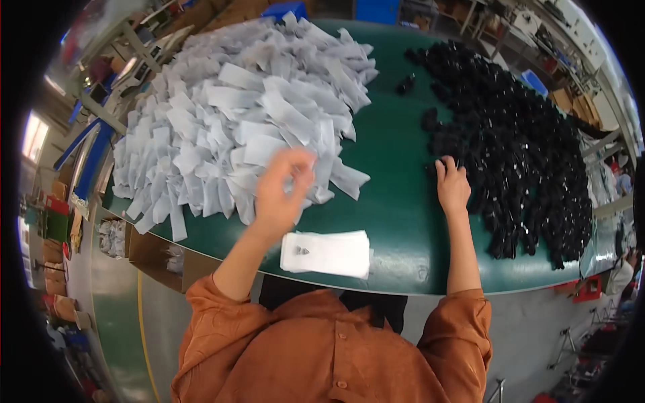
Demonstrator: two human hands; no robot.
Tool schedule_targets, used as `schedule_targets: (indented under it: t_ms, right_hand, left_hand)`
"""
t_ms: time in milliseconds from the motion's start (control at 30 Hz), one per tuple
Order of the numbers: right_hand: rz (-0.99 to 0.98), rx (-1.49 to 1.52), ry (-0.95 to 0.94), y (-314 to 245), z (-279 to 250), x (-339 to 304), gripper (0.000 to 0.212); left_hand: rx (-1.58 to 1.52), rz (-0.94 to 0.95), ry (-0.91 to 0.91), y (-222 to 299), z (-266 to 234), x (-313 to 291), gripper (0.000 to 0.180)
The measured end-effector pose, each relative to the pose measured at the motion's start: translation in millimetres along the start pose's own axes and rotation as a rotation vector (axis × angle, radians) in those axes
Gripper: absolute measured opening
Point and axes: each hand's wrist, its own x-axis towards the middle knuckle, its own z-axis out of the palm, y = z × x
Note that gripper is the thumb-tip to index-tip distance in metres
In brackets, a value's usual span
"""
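My left hand [286, 185] is over the near edge of a big heap of whitish translucent pouches [222, 127]. Motion smears its fingers, and whether it holds a pouch does not show. At the left edge of a heap of small black items [517, 148] is my right hand [455, 188]. Its fingers are bent down and drawn together at the black pieces; what is between them is hidden. Between my forearms, near the table's front edge, lies a neat stack of flat white rectangular slips or pouches [329, 254] with a small dark mark at its left end.
The green tabletop [396, 141] runs between the two heaps, with a stray black piece [406, 84] on it. An open cardboard box [158, 258] stands below the table's left edge. Shelving frames and blue bins line the far side.
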Motion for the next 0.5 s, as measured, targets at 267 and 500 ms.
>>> schedule_targets:
  t_ms: [267, 500]
  right_hand:
    - [-0.142, 0.320, -0.005, -16, -14, -71, 0.041]
    - [-0.168, 0.728, -0.156, -44, -48, -171, 0.032]
  left_hand:
    - [0.234, 0.187, -0.517, 2, 72, -115, 0.021]
    - [0.159, 0.081, -0.408, -4, 77, -124, 0.013]
